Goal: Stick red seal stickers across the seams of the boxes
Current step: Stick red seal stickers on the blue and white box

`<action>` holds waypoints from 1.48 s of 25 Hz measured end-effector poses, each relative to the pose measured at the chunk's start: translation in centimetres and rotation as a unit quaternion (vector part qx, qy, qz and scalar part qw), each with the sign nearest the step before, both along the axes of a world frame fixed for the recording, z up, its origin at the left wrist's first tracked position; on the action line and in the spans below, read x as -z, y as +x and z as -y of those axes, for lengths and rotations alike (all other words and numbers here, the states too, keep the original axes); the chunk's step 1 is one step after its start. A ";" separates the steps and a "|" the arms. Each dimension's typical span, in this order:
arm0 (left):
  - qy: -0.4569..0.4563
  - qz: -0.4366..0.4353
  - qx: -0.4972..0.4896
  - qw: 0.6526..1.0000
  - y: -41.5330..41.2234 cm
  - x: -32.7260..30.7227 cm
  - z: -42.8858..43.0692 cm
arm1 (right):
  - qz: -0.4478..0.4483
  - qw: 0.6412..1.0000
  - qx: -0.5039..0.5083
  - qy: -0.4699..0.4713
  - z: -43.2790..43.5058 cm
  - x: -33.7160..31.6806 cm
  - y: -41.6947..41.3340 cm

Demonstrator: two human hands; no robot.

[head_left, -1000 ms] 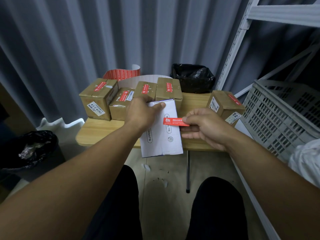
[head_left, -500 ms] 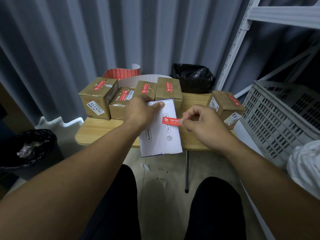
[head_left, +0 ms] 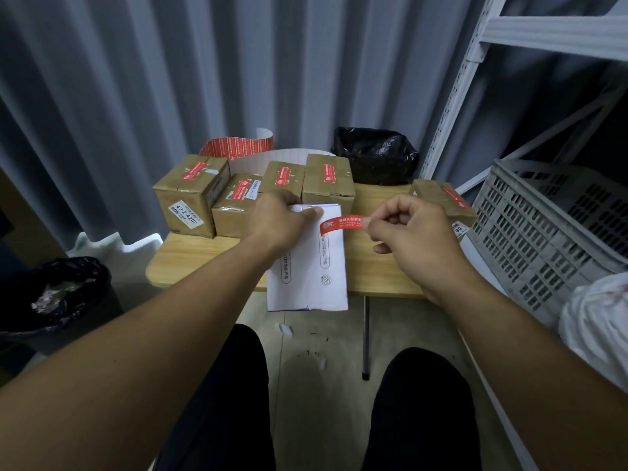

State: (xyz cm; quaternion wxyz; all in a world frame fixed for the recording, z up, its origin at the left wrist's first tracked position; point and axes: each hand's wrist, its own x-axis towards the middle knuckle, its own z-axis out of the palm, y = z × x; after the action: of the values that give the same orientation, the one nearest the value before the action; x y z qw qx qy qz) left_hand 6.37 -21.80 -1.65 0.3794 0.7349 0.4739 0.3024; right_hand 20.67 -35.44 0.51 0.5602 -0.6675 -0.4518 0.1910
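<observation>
- Left hand (head_left: 277,222) grips far end of flat white cardboard box (head_left: 311,263), frame centre.
- Right hand (head_left: 413,236) pinches red rectangular seal sticker (head_left: 341,225) by its right end; left end over the box.

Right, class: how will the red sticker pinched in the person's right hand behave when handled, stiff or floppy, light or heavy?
Probably floppy: the red seal sticker is a thin strip curving slightly from where the right hand pinches one end. Likely very light: fingertips alone carry it. It may cling on touching the white box.
</observation>
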 end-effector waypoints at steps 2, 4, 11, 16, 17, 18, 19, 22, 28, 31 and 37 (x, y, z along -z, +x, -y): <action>0.014 -0.026 0.017 0.999 0.1 -0.1 0.0 | -0.069 0.997 -0.012 0.023 0.1 -0.2 0.4; 0.029 -0.053 0.049 0.997 0.2 -0.5 0.0 | -0.104 0.993 -0.019 0.046 0.1 -0.5 0.7; 0.084 -0.154 0.150 0.973 3.2 0.0 -0.9 | -0.093 0.995 0.012 0.015 -1.4 0.7 1.9; 0.103 -0.109 0.155 0.976 4.3 1.6 -1.3 | 0.005 0.995 -0.002 -0.104 -2.0 4.7 2.8; 0.116 -0.103 0.156 0.976 4.4 1.7 -1.2 | 0.009 0.993 -0.009 -0.119 -2.3 5.3 2.9; 0.129 -0.096 0.155 0.975 4.5 1.7 -1.2 | 0.014 0.991 -0.016 -0.132 -2.5 5.9 2.9; 0.138 -0.088 0.149 0.975 4.5 1.9 -1.3 | 0.024 0.990 -0.016 -0.139 -2.7 6.3 2.8; 0.152 -0.055 0.102 0.982 4.1 2.0 -1.7 | 0.050 0.989 0.019 -0.136 -3.2 7.1 2.8; 0.084 -0.179 0.009 0.980 1.6 0.2 -3.3 | 0.078 0.980 0.108 -0.151 -3.2 7.0 1.7; 0.005 -0.252 0.021 0.967 -0.8 -0.3 -3.2 | 0.079 0.977 0.126 -0.152 -3.3 6.9 1.1; -0.219 -0.179 0.076 0.956 -2.1 -1.0 -0.4 | 0.069 0.978 0.141 -0.138 -3.3 6.8 0.4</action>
State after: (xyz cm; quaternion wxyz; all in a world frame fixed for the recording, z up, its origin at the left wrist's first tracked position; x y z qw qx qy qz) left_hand 4.26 -21.40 -0.63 0.4619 0.7096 0.5314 0.0253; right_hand 21.11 -32.10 -6.30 0.4510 -0.8073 -0.3599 0.1240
